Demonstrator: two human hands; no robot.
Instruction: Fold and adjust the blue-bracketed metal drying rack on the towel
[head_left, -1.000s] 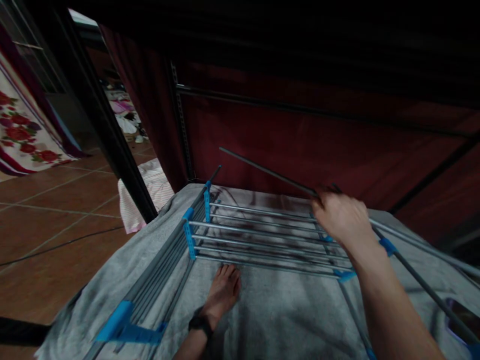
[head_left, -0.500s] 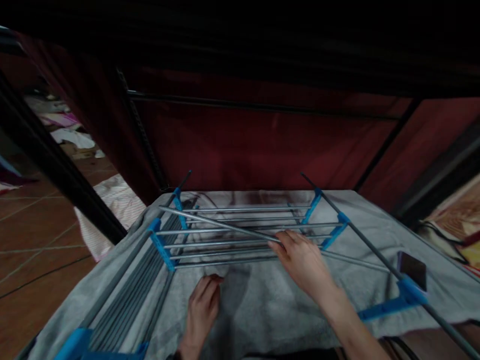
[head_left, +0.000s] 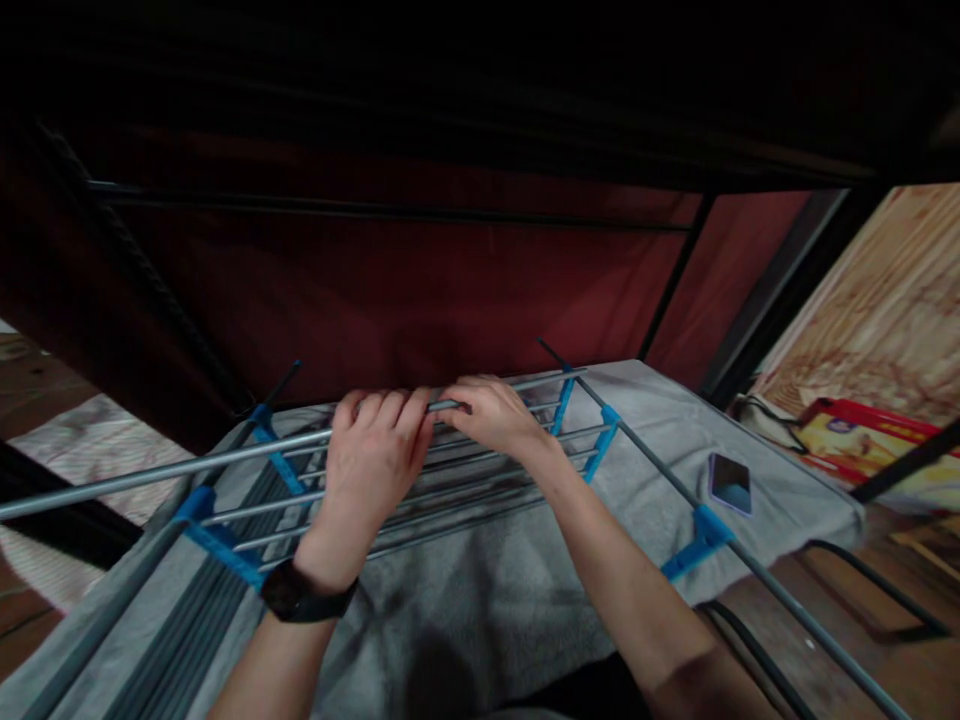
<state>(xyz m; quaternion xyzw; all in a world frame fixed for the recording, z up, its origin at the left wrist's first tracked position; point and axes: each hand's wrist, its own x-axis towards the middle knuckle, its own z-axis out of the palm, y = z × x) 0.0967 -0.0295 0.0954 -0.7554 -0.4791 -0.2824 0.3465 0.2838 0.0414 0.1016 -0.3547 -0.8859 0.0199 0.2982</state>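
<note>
A long grey metal tube is raised slantwise above a partly built drying rack with blue plastic joints. My left hand, with a black watch on its wrist, is wrapped over the tube near its middle. Just to the right, my right hand grips the same tube, its fingers curled around it. Below both hands, several crossbars run between the blue joints. More loose tubes lie side by side on the left part of the grey cloth.
A phone lies on the cloth at the right. Dark red fabric hangs behind the rack, with a dark frame bar across it. A red and yellow box stands beyond the right edge. A striped cloth is at the left.
My left hand has come up from the cloth and closed on the tube beside my right hand. The tube has been lifted and its left end swung further left. The view has turned right.
</note>
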